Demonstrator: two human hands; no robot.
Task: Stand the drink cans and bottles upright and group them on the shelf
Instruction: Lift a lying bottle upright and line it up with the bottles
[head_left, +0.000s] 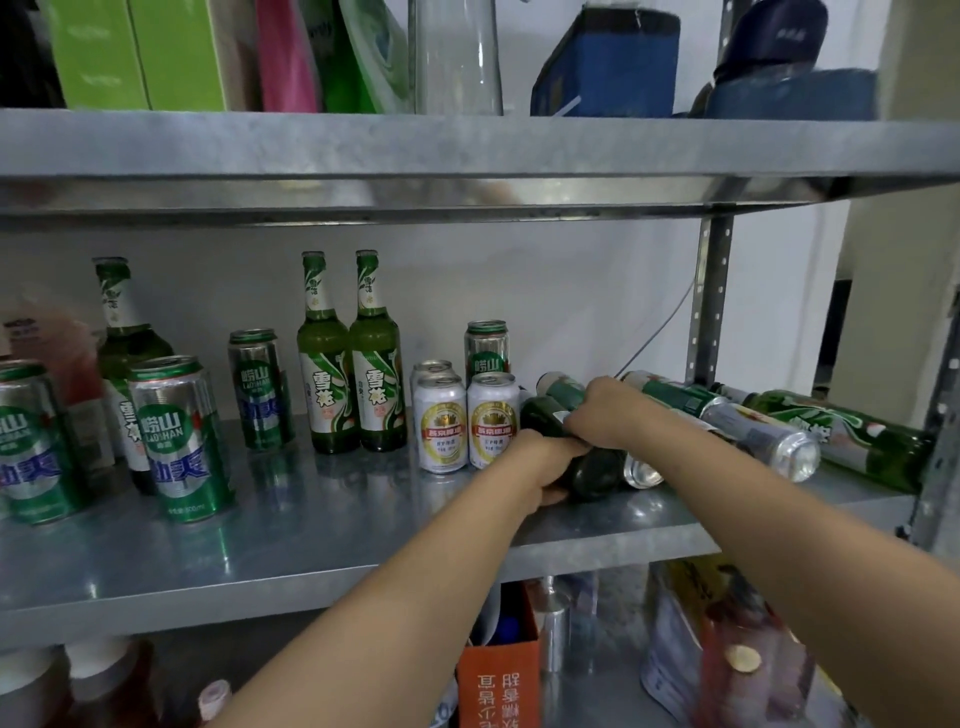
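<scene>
Green bottle (597, 475) lying on shelf (311, 519) beside upright white cans (467, 428); left hand (535, 467), right hand (605, 413) grip it, fingers curled round.

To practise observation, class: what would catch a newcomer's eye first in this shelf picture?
The left hand and right hand grip a dark bottle lying on the middle shelf. Right of it a silver can and a green bottle lie toppled; left of it two tall bottles and white cans stand upright.

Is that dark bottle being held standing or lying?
Lying: the dark bottle rests sideways on the shelf, gripped by left hand and right hand.
</scene>
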